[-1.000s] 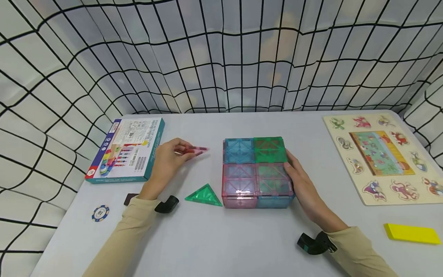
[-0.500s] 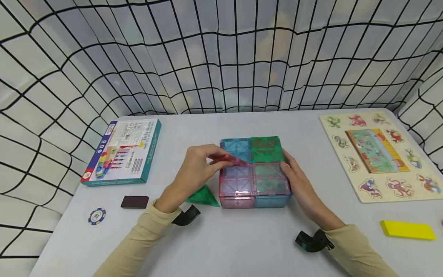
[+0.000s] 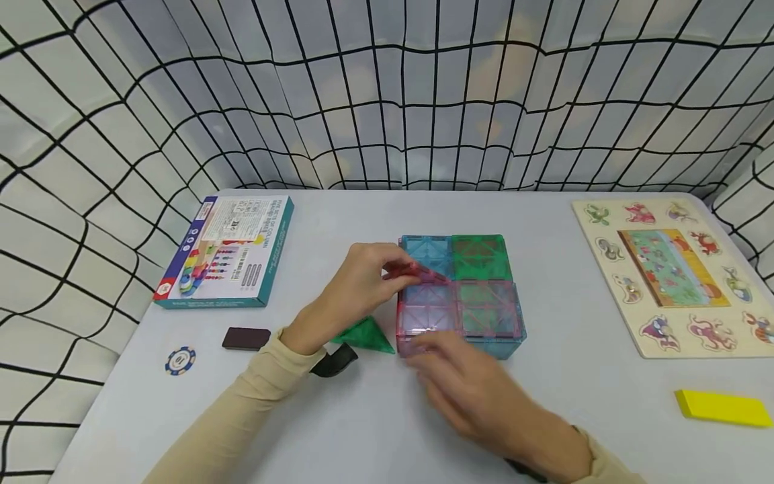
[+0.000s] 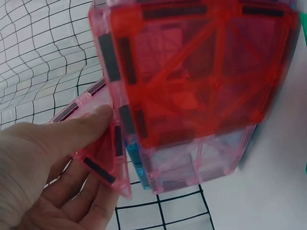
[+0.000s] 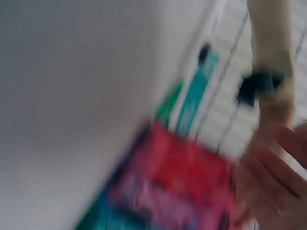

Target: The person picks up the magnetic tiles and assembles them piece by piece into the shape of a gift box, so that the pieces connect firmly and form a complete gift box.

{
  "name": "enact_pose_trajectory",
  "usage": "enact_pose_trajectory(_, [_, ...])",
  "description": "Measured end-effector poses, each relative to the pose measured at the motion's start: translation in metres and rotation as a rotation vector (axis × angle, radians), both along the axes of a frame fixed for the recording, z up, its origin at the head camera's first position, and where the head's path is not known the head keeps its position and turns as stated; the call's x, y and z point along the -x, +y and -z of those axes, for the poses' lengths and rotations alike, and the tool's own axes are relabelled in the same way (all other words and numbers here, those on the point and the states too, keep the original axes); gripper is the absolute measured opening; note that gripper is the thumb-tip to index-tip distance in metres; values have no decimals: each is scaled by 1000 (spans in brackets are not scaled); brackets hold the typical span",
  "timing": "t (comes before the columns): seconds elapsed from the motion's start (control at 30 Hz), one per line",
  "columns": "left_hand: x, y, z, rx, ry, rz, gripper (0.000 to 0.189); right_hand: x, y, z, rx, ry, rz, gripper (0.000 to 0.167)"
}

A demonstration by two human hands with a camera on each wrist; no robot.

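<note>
My left hand [image 3: 353,286] pinches a pink triangular magnetic tile [image 4: 106,149] between thumb and fingers. That triangle is tilted over the left part of a low box of magnetic tiles [image 3: 431,316], with blue, green and pink squares on top. In the left wrist view a red square tile [image 4: 206,81] shows on the box's side. My right hand [image 3: 474,390], blurred, is at the box's front left corner, fingers loosely bent with nothing seen in them; whether they touch the box is unclear. A green triangular piece [image 3: 365,336] lies beside the box, partly behind my left wrist.
A teal-edged toy box [image 3: 226,252] lies at the left, with a dark rectangular block [image 3: 244,338] and a poker chip [image 3: 180,361] in front. On the right are a wooden puzzle board [image 3: 607,282] and a yellow block [image 3: 722,408]. Black netting [image 3: 435,104] surrounds the table.
My left hand has carried the pink triangle rightward from near the toy box to the tile box. My right hand has left the box's right side and swung round to its front.
</note>
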State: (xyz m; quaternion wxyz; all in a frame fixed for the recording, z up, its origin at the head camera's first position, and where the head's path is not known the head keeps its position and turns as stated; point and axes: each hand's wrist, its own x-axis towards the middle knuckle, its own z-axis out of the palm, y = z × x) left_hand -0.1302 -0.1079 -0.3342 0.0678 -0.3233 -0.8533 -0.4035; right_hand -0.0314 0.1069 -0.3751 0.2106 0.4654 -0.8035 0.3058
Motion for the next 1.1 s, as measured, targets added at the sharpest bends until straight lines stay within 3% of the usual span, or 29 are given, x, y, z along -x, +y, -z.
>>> enact_pose_trajectory(0.07, [3, -1, -4, 41, -31, 20, 12, -9, -20, 8, -207, 19, -81, 22])
enact_pose_trajectory(0.17, [8, -3, -8, 96, -62, 44, 12, -12, -44, 20, -430, 37, -96, 31])
enact_pose_trajectory(0.3, [12, -5, -9, 128, -69, 61, 13, -7, -65, 23, -559, 11, -23, 45])
enact_pose_trajectory(0.43, [12, -8, -7, 127, -74, 68, 14, -6, -76, 20, -683, -125, 19, 54])
enact_pose_trajectory(0.5, [11, -9, -7, 135, -69, 68, 14, -9, -77, 18, -719, -187, 7, 57])
enact_pose_trajectory(0.73, [10, -11, -11, 160, -44, 56, 13, -34, -49, 8, -835, -127, -163, 54])
enact_pose_trajectory(0.83, [10, -9, -11, 156, -34, 62, 12, -37, -29, -2, -877, -157, -230, 51])
enact_pose_trajectory(0.9, [10, -8, -11, 151, -27, 68, 12, -36, -20, -8, -860, -174, -243, 48])
enact_pose_trajectory(1.0, [9, -8, -11, 142, -33, 67, 12, -31, -13, -13, -773, -113, -220, 37])
enact_pose_trajectory(1.1, [8, -8, -9, 132, -44, 61, 11, -28, -14, -11, -753, -99, -207, 46])
